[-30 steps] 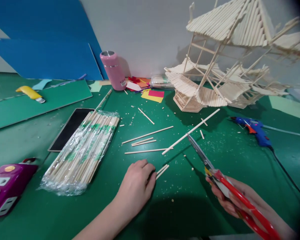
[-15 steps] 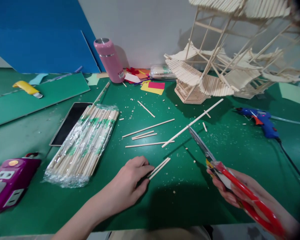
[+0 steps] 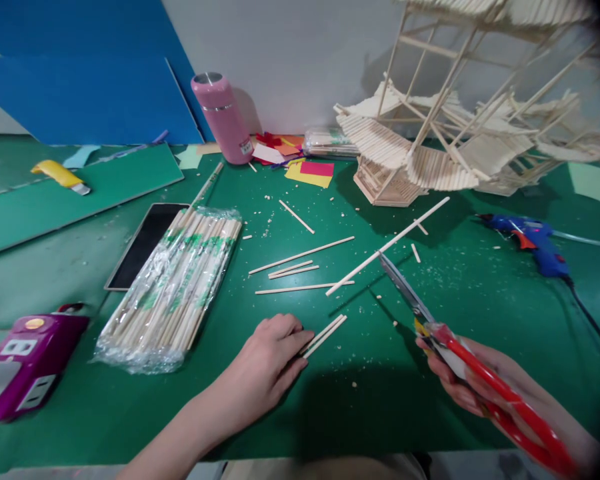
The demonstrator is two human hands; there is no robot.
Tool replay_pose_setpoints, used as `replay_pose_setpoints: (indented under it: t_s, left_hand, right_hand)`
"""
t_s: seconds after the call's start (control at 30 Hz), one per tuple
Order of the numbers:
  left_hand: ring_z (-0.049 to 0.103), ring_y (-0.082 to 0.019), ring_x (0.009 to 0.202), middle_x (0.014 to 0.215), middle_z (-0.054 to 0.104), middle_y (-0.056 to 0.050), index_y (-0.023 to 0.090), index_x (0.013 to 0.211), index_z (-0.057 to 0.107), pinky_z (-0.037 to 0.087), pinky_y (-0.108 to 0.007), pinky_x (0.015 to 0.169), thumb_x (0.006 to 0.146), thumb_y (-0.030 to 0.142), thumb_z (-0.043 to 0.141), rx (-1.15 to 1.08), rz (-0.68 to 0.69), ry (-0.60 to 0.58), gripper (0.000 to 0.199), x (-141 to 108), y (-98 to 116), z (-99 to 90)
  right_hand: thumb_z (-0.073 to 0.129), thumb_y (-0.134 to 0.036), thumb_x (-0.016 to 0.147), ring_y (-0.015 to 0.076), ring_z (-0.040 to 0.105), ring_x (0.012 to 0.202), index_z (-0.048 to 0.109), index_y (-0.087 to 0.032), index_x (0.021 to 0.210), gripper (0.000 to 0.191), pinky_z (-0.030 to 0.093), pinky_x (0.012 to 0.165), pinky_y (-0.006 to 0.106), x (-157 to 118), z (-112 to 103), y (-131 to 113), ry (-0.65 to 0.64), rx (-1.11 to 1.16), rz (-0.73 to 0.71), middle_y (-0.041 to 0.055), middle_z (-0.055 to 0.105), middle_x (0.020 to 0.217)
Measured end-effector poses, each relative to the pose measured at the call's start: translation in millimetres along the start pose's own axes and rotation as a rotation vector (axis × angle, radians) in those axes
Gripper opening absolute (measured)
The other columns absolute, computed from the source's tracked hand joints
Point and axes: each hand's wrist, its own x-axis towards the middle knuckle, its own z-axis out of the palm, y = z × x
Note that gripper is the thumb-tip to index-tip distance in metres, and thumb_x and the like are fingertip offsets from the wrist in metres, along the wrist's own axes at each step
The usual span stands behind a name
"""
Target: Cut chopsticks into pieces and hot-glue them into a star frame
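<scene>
My left hand (image 3: 273, 360) rests on the green tabletop, thumb and fingers closed on two short wooden sticks (image 3: 326, 335) that lie side by side. In my right hand (image 3: 473, 380) are scissors (image 3: 443, 333) with red handles, pointing up and to the left. At the tips of their blades a long wooden stick (image 3: 357, 269) sits slanted above the table, its shadow below it. Whether the blades clamp it fully is hard to make out. Several cut sticks (image 3: 300, 256) lie loose just beyond my left hand.
A plastic-wrapped bundle of chopsticks (image 3: 175, 287) overlaps a dark tablet-like slab (image 3: 145, 240) at left. Nearby are a purple power socket (image 3: 35, 367) and yellow cutter (image 3: 57, 173). A pink flask (image 3: 223, 120) stands behind. The stick-built pavilion model (image 3: 390, 183) and blue glue gun (image 3: 530, 241) are at right.
The whole view has shifted slightly, with things appearing a little further right. Both hands keep their grip, and the long stick stays at the scissor tips.
</scene>
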Motion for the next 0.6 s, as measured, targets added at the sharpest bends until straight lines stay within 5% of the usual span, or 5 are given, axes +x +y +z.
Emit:
replay_pose_setpoints:
  t_s: [0.27, 0.47, 0.6]
  left_hand:
    - [0.048, -0.019, 0.08, 0.089, 0.051, -0.007, 0.019, 0.105, 0.051, 0.041, -0.034, 0.069, 0.084, 0.019, 0.036, 0.035, -0.013, 0.08, 0.026, -2, 5, 12.0]
    - [0.049, -0.019, 0.075, 0.082, 0.054, -0.007, 0.015, 0.094, 0.055, 0.04, -0.034, 0.065, 0.08, 0.027, 0.046, 0.157, -0.088, 0.375, 0.02, 4, 10, 33.6]
    - [0.049, -0.018, 0.073, 0.08, 0.055, -0.006, 0.017, 0.087, 0.057, 0.036, -0.032, 0.062, 0.081, 0.024, 0.044, 0.183, -0.121, 0.445, 0.015, 9, 15, 41.5]
  right_hand:
    - [0.067, -0.034, 0.068, 0.0062, 0.042, 0.048, 0.058, -0.024, 0.099, 0.034, 0.032, 0.039, 0.018, -2, -5, 5, -0.006, -0.058, -0.04, 0.0022, 0.056, 0.076]
    - [0.067, -0.036, 0.067, 0.0056, 0.042, 0.046, 0.059, -0.025, 0.097, 0.033, 0.033, 0.04, 0.017, -1, -4, 3, -0.011, -0.043, -0.018, 0.0008, 0.055, 0.072]
    - [0.069, -0.036, 0.064, 0.0059, 0.042, 0.045, 0.059, -0.024, 0.095, 0.034, 0.032, 0.038, 0.018, 2, -7, 3, -0.022, -0.052, -0.003, 0.0006, 0.054, 0.071]
